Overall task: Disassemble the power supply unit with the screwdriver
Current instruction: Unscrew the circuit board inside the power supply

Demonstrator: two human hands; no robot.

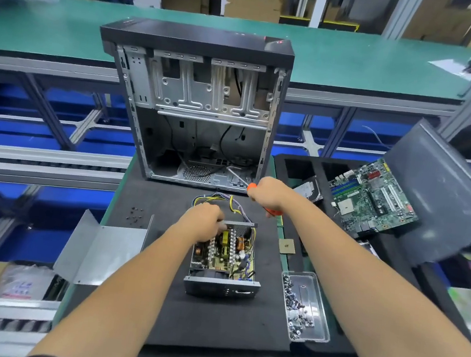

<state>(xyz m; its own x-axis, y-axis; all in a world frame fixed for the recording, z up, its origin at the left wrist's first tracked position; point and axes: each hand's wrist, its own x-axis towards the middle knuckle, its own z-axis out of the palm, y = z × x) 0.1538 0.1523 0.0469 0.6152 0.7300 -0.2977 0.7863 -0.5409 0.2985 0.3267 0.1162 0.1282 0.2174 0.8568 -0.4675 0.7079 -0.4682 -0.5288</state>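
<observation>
The tip of the orange-handled screwdriver (252,190) is hard to follow: its thin metal shaft runs up and left from the right hand (268,193) and blurs against the floor of the open black and silver computer case (191,105). Most of the handle is buried in that hand's fist, with orange showing only at both ends. The fingertips of the left hand (203,223) are hidden where they curl down at the far left corner of the opened grey metal power supply unit (223,260); whether they pinch a part or merely press there, I cannot tell.

The power supply unit sits mid-worktop on the dark foam mat (154,310), lid off, its circuit board showing. The left hand lies on its far end; the right hand is apart from it, up and to the right, near the case's lower edge. A bundle of yellow, black and purple wires (225,202) loops between unit and case.

Left of the unit lies a bent grey sheet-metal cover (102,251), with a few small dark screws (135,216) scattered beyond it. To the right stand a clear plastic tray of screws (305,305), a small square chip (286,246), and a green motherboard (373,197) in a black foam tray (300,162).
</observation>
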